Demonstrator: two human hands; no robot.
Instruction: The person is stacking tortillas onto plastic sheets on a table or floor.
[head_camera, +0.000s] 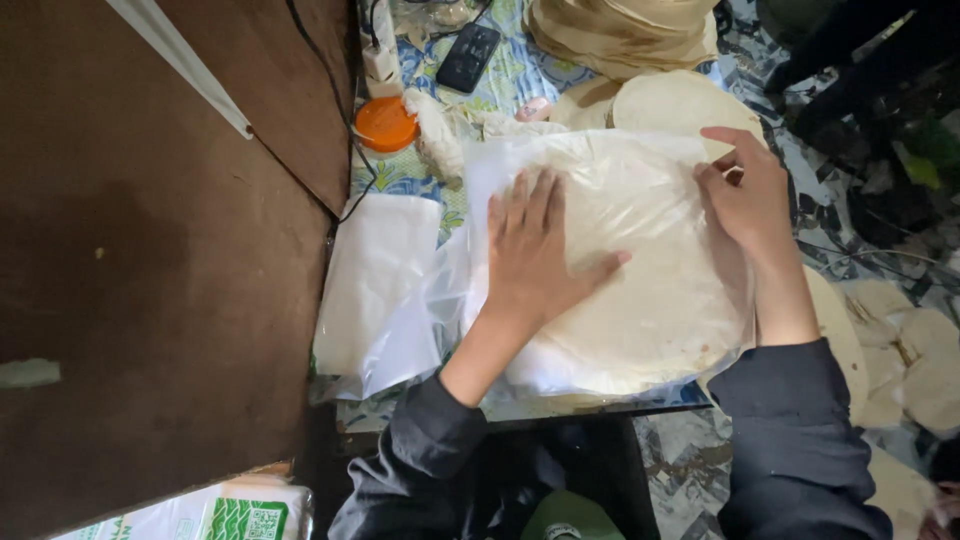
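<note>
Head view, looking down on a table (420, 175) covered with a blue and green patterned cloth. At the bottom left corner lies a white package (215, 512) printed in green, with a square code patch on its face; only its upper part is in frame. A flat pile of white sheets (375, 270) lies on the table's left side, beside a brown wall. An orange round lid (385, 123) sits near the far left of the table, with a dark phone (468, 56) beyond it. A tall stack of flatbreads (620, 35) stands at the far edge, and loose flatbreads (675, 100) lie just in front of it. At the centre, a stack of round, pale flatbreads sits inside a clear plastic bag (640, 290); the bag's loose end trails toward the left. The flatbreads are cream-coloured with faint brown spotting, and their near edge reaches the table's near edge. The left hand (535, 255) lies flat on top of the bag, fingers spread, pressing down. The right hand (745, 195) is at the bag's far right rim, fingers pinching the plastic there. The hands are apart. More flatbreads (900, 350) lie lower down at the right.
</note>
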